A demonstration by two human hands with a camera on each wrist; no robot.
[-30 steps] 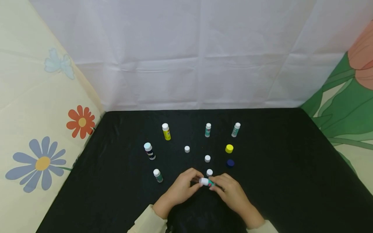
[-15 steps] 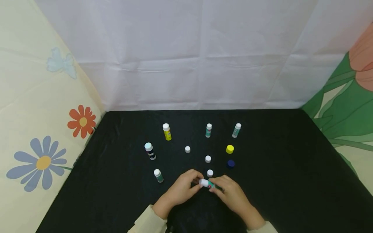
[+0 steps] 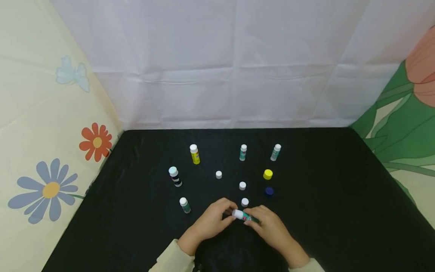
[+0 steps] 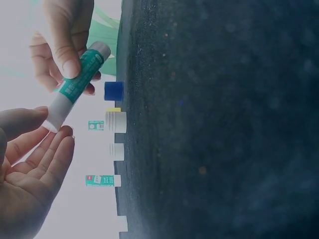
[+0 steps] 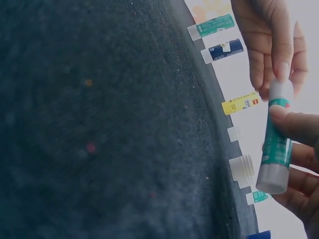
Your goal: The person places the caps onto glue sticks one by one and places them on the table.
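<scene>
Both hands hold one green-and-white glue stick (image 4: 82,77) close to the front of the black table. My left hand (image 3: 215,218) pinches its white end between thumb and fingers. My right hand (image 3: 270,223) grips the green label part, thumb on the near side. In the right wrist view the same glue stick (image 5: 276,144) slants, its pale base toward the camera and its white end at the left hand's fingertips. Just beyond the hands stands a white cap (image 3: 245,202); a dark blue cap (image 3: 269,191) is behind the right hand.
Two more white caps (image 3: 242,185) and a yellow cap (image 3: 267,174) lie mid-table. To the left are a yellow glue stick (image 3: 195,155), a navy one (image 3: 175,176) and a green one (image 3: 185,206). Two green glue sticks (image 3: 242,153) stand farther back, before a white curtain (image 3: 210,98).
Both hands keep their grip in almost the same place. The glue stick's green end sits slightly lower than a second ago.
</scene>
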